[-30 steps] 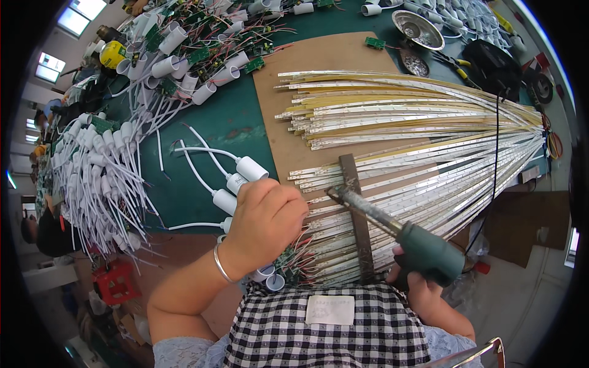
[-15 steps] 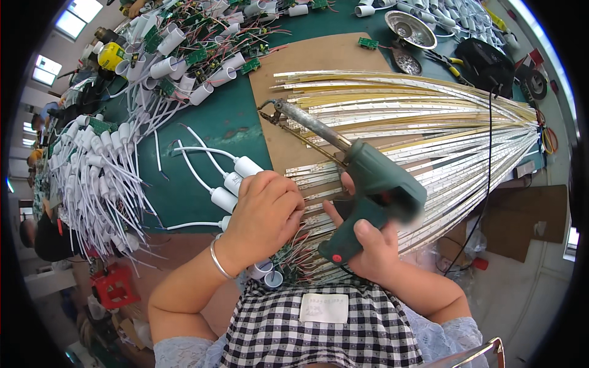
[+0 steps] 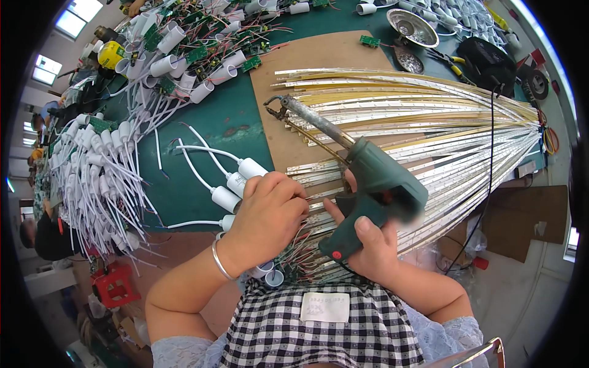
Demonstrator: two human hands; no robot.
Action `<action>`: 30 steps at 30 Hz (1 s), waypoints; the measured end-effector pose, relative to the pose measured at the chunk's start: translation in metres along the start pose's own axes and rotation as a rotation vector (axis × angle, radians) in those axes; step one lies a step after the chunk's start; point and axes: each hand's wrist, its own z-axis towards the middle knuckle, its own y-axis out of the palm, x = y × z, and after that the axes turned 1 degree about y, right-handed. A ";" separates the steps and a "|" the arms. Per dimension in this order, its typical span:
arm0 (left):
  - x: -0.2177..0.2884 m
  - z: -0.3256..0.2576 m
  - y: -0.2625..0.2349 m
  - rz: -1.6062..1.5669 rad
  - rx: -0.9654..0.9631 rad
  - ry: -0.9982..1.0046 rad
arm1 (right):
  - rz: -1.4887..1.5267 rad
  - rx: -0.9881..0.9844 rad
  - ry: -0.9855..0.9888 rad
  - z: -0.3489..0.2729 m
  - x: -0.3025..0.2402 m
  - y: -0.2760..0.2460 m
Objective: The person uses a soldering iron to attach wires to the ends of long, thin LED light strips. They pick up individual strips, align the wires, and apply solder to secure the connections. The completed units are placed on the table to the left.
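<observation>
A dark green soldering gun [image 3: 389,178] is in my right hand [image 3: 377,248], gripped by its handle. Its metal barrel slants up and left, with the bent tip above the brown board, and a thin feed tube runs beneath the barrel. My left hand [image 3: 267,211] is curled closed at the near ends of the LED strips [image 3: 454,156]; what its fingers pinch is hidden. Beside that hand lie several white cylinder housings [image 3: 225,199] with white cables. Thin red and white wires [image 3: 300,260] bunch below it, next to another white housing [image 3: 274,278] by my apron.
The strips fan over a brown board [image 3: 270,92] on the green table [image 3: 202,129]. Heaps of housings with circuit boards [image 3: 196,55] and cabled housings [image 3: 98,153] fill the left. At the back right are a metal bowl [image 3: 412,27], pliers [image 3: 451,64] and a hanging black cord [image 3: 489,153].
My left hand and the housings beside it have shifted slightly right. The soldering gun's tip has moved a little to the right; my right hand stays around its handle.
</observation>
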 end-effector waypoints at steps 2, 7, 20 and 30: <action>-0.001 0.001 0.001 -0.036 0.019 -0.002 | -0.005 -0.001 -0.008 0.000 0.001 -0.001; -0.003 0.002 0.003 -0.063 0.132 -0.061 | -0.033 -0.009 -0.033 0.001 0.003 -0.005; -0.001 0.003 0.008 0.044 0.126 -0.031 | -0.006 -0.005 -0.110 -0.002 -0.002 0.001; -0.004 0.000 0.010 0.017 0.161 -0.028 | -0.701 0.034 0.095 -0.084 -0.051 -0.054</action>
